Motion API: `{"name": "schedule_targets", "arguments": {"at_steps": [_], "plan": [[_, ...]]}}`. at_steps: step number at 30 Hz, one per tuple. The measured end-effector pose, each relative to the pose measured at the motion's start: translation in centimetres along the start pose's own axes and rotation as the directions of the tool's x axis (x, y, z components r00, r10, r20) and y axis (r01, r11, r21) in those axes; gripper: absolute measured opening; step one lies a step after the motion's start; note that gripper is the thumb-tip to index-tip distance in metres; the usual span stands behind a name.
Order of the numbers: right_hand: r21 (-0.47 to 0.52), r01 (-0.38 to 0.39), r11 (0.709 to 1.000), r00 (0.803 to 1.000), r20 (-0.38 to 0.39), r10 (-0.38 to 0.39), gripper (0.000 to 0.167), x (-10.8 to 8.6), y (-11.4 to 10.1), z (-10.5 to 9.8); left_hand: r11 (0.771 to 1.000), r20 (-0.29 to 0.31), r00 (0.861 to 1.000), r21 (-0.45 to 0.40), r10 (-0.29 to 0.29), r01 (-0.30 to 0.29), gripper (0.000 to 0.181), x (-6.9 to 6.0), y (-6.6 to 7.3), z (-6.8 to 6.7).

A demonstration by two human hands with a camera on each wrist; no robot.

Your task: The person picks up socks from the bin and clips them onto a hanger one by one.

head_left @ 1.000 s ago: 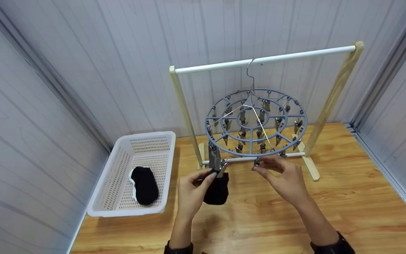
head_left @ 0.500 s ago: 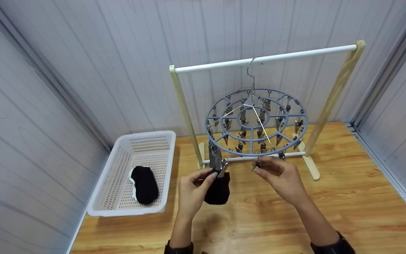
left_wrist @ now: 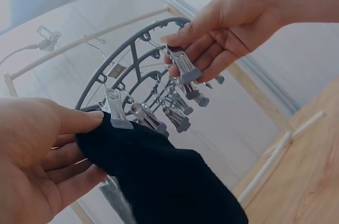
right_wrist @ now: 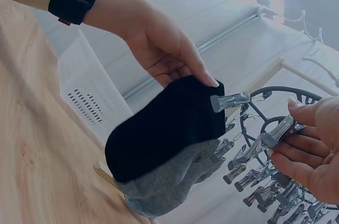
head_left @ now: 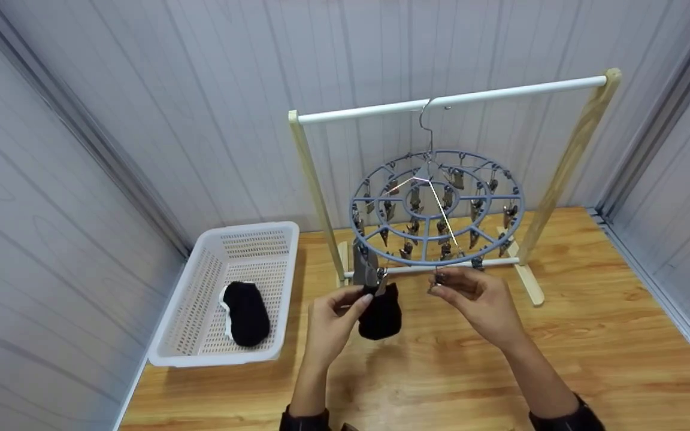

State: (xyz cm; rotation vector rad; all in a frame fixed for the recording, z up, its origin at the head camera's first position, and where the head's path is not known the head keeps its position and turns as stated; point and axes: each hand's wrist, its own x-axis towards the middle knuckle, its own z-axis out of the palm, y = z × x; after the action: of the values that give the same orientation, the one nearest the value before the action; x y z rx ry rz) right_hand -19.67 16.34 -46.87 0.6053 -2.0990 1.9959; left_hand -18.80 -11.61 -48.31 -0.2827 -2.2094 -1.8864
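My left hand (head_left: 332, 323) pinches the edge of a black sock (head_left: 381, 314) between thumb and fingers. A metal clip (left_wrist: 116, 108) with a grey tip bites the sock's edge beside my left thumb. In the head view, my right hand (head_left: 483, 302) is at the front of the round blue-grey clip hanger (head_left: 427, 262). Between thumb and fingers it holds another metal clip (left_wrist: 184, 65), apart from the sock. Grey socks (right_wrist: 180, 179) hang behind the black one, their upper part overlapped by it in the right wrist view.
The hanger hooks over the white bar (head_left: 369, 112) of a wooden-legged rack. Several other clips dangle from its rings. At the left stands a white perforated basket (head_left: 219, 362) with a black sock (head_left: 249, 314) and something white under it. Panel walls enclose the wooden table (head_left: 441, 383).
The black sock's hanging end has swung right and slightly up, and my left hand has shifted a little to the right. My right hand stays nearly still with its clip.
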Motion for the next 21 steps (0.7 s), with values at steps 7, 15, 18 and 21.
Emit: {"name": "schedule_targets", "arguments": {"at_steps": [7, 15, 18, 21], "plan": [[-0.012, 0.002, 1.0, 1.0, 0.009, -0.002, 0.025, 0.0, 0.0, 0.0, 1.0, 0.043, 0.999, 0.002, -0.02, 0.02, 0.018, 0.3, -0.8, -0.1], [-0.009, 0.003, 1.0, 1.0, 0.007, -0.002, 0.026, 0.0, -0.1, 0.0, 0.999, 0.069, 0.998, 0.04, -0.003, 0.0, 0.018, 0.4, -1.5, -0.4], [-0.021, -0.01, 1.0, 1.0, 0.003, 0.01, 0.026, 0.0, -0.2, 0.0, 0.998, 0.072, 0.997, 0.056, 0.004, -0.008, 0.017, 0.4, -1.6, -0.6], [-0.038, -0.018, 0.999, 1.0, -0.002, 0.018, 0.026, -0.1, -0.2, 0.0, 0.998, 0.065, 0.998, 0.058, 0.008, -0.012, 0.017, 0.4, -1.6, -0.7]]}}
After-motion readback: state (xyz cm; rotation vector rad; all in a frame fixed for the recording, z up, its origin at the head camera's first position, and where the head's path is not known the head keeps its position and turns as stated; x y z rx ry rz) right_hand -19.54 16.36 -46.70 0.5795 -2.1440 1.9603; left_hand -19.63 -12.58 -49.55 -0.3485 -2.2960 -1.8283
